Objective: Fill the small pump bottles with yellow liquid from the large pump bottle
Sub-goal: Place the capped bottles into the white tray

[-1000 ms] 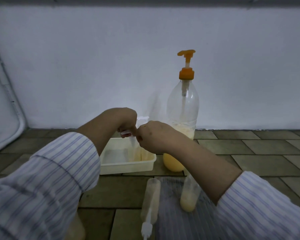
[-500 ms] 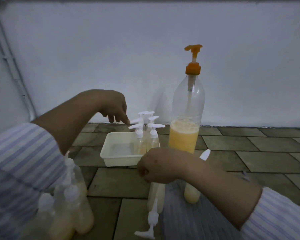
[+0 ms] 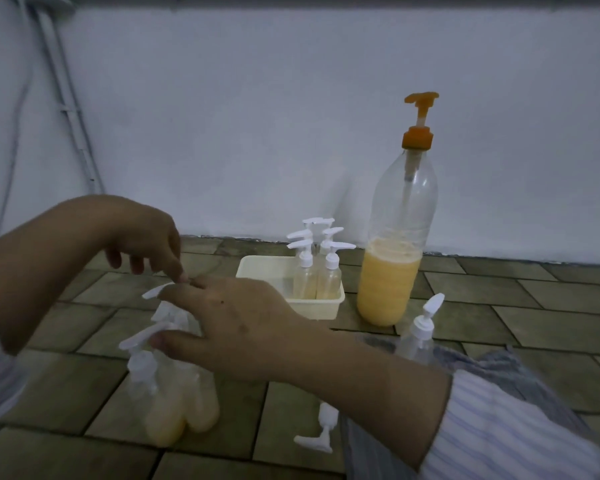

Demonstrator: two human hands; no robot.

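Observation:
The large clear bottle [image 3: 395, 282] with an orange pump stands by the wall, about a third full of yellow liquid. Several small bottles with white pumps [image 3: 314, 271] stand in a cream tray [image 3: 257, 268]. A cluster of small bottles with yellow liquid [image 3: 174, 407] stands on the floor at lower left. My right hand [image 3: 232, 323] reaches over this cluster, its straight fingers resting on the pump heads. My left hand [image 3: 146, 233] hovers above with fingers pointing down, its index tip touching my right fingertips. Another small bottle [image 3: 418, 336] stands behind my right forearm.
One small bottle lies on the floor under my right forearm, only its white pump [image 3: 321, 434] showing. A striped grey cloth [image 3: 499, 368] lies at right. The white wall [image 3: 291, 116] runs close behind the bottles. The floor is brownish tile [image 3: 84, 382].
My right hand moved left from near the lying bottle onto the cluster of filled bottles. My left hand came down from near the tray to meet it. The view shifted left.

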